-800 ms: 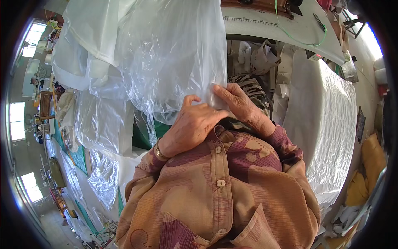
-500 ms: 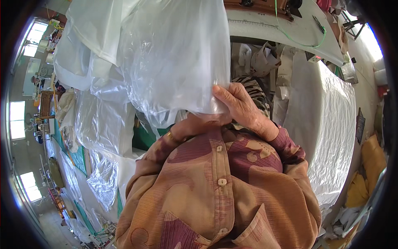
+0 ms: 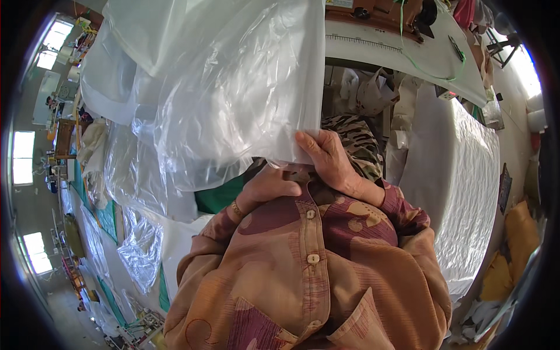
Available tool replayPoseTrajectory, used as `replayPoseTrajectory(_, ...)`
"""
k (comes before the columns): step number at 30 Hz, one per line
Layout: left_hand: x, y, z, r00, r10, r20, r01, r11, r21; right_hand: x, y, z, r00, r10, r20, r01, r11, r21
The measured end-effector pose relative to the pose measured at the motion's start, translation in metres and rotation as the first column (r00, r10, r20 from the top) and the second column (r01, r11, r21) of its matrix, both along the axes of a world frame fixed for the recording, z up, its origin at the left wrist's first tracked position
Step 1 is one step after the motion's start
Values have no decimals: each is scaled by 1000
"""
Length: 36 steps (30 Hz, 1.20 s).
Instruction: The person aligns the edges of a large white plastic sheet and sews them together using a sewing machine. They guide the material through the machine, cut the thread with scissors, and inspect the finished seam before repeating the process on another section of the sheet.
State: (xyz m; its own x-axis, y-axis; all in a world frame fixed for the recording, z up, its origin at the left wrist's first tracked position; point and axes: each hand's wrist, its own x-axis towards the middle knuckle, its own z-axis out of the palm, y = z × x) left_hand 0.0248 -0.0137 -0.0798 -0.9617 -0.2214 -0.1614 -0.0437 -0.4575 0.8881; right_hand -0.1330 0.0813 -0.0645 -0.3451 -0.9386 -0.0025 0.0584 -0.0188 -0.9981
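A large translucent plastic sheet (image 3: 233,99) drapes over the work surface and down in front of my body. At its lower right corner my right hand (image 3: 337,163) pinches the edge, thumb on top and fingers curled beneath. My left hand (image 3: 269,185) is just below the sheet's lower edge, close to my shirt. Its thumb points toward my right hand, while its fingers are mostly hidden, so their grip does not show.
A brown sewing machine (image 3: 385,20) stands on the white table (image 3: 373,49), which has a ruler scale along it. Green thread (image 3: 423,71) trails past small black snips (image 3: 457,48). Silvery-white sheeting (image 3: 461,192) hangs at the right. More clear plastic (image 3: 140,245) lies at the left.
My left hand has drawn back to the left and out from behind the sheet, showing its thumb. The sheet's lower edge has shifted left slightly; my right hand still pinches the corner.
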Motion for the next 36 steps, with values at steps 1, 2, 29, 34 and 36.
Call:
replayPoseTrajectory(1,-11,6,1,996,83,-35,-82,996,32,0,-1,-1,997,-19,-77,17,999,-27)
replayPoseTrajectory(2,-24,9,3,986,159,-43,-156,986,55,-2,-1,-1,999,6,-45,-6,1000,-3)
replayPoseTrajectory(29,-37,23,-37,839,514,180,-544,807,231,3,18,12,239,139,-961,31,988,150)
replayPoseTrajectory(34,-30,19,-24,845,520,127,-528,848,38,-6,23,20,381,253,-889,-41,965,258)
replayPoseTrajectory(36,-29,18,-16,818,488,306,-528,847,60,-16,26,22,462,321,-827,-31,938,346)
